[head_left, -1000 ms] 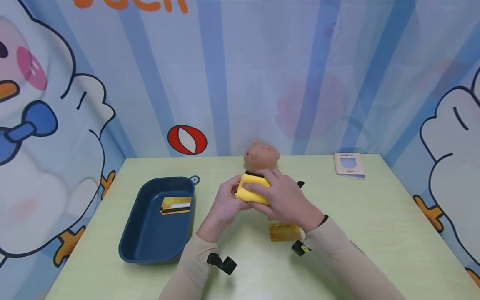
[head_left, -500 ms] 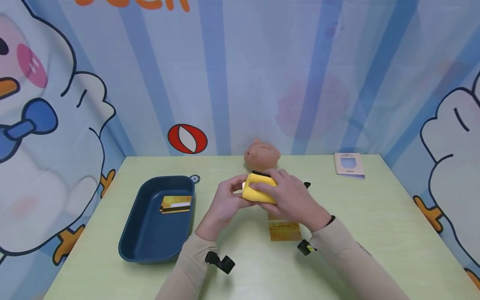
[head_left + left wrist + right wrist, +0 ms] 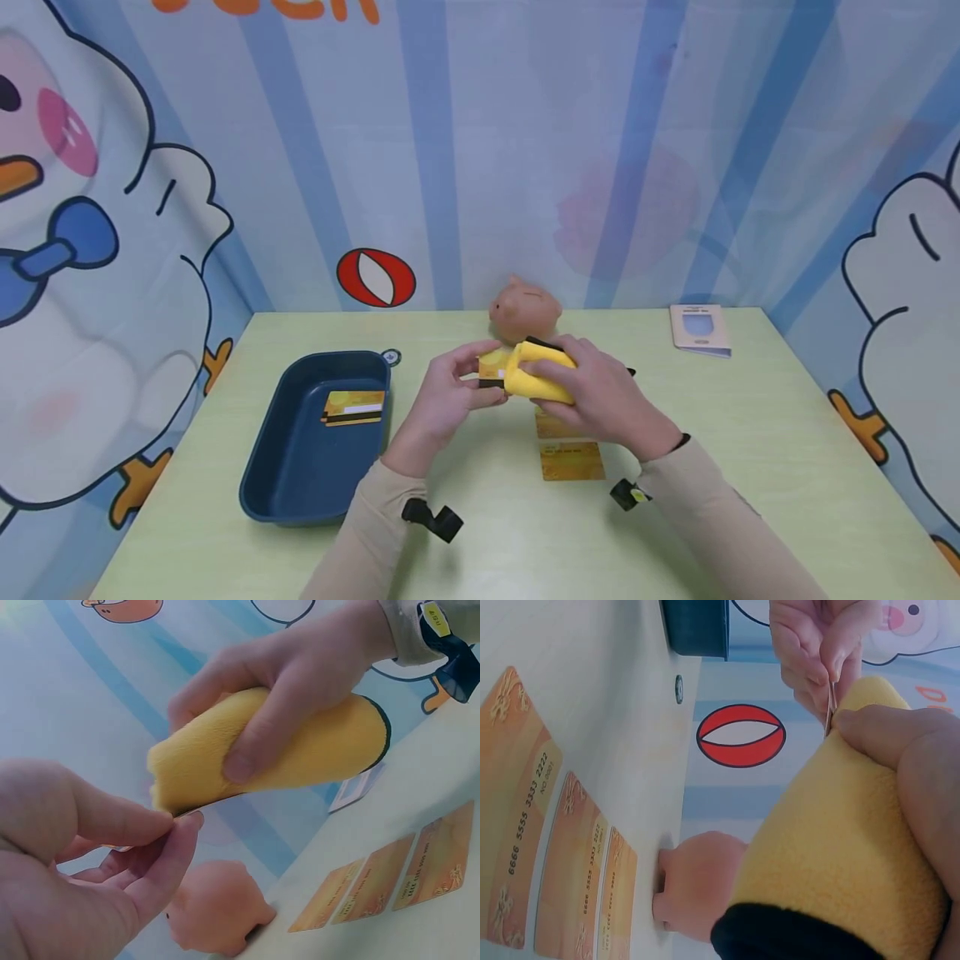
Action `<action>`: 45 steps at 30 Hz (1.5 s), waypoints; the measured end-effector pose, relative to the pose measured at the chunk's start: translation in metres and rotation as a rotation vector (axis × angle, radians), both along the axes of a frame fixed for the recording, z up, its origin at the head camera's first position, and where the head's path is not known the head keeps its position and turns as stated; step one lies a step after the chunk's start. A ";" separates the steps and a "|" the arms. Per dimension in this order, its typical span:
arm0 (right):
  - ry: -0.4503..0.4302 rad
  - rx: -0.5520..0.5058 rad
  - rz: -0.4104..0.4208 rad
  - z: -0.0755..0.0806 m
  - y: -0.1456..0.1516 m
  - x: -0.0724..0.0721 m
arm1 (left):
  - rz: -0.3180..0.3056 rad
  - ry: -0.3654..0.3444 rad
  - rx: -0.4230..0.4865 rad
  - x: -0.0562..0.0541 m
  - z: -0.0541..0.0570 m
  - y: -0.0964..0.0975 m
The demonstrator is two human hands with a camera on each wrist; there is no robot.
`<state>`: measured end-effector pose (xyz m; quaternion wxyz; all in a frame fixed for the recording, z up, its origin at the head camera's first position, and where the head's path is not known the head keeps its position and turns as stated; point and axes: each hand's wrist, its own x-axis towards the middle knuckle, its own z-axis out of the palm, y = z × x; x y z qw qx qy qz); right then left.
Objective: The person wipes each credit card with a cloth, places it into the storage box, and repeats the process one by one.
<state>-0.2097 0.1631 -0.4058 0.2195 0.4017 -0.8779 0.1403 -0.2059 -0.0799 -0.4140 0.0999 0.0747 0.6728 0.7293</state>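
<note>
in the last second the two grips have drawn apart: the yellow pouch (image 3: 534, 387) has shifted right, baring a gold card (image 3: 491, 367) at its left end, mid-frame. the left grip (image 3: 442, 392) pinches the card; the right grip (image 3: 600, 396) is clamped on the pouch. the card seems to be sliding free, though its far end is hidden.
</note>
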 end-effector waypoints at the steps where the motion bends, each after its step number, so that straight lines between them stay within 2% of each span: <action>1: -0.006 -0.002 -0.007 0.000 0.002 0.000 | 0.007 -0.002 -0.001 0.000 0.001 0.000; 9: -0.022 -0.038 -0.011 -0.002 0.011 -0.001 | 0.031 -0.004 -0.011 0.002 0.008 -0.001; 17: -0.026 -0.052 -0.007 -0.006 0.017 0.000 | 0.029 -0.001 -0.019 0.001 0.004 0.000; 27: -0.029 -0.052 -0.016 -0.010 0.022 -0.001 | 0.061 0.019 -0.051 0.003 0.003 -0.003; 35: -0.040 -0.048 -0.048 -0.012 0.027 -0.001 | 0.098 0.063 -0.194 0.001 0.002 -0.002; 39: -0.059 -0.049 -0.059 -0.012 0.030 0.000 | 0.102 0.038 -0.229 0.002 0.001 -0.006; 45: -0.068 -0.061 -0.066 -0.014 0.034 0.001 | 0.091 -0.011 -0.212 0.008 0.006 -0.020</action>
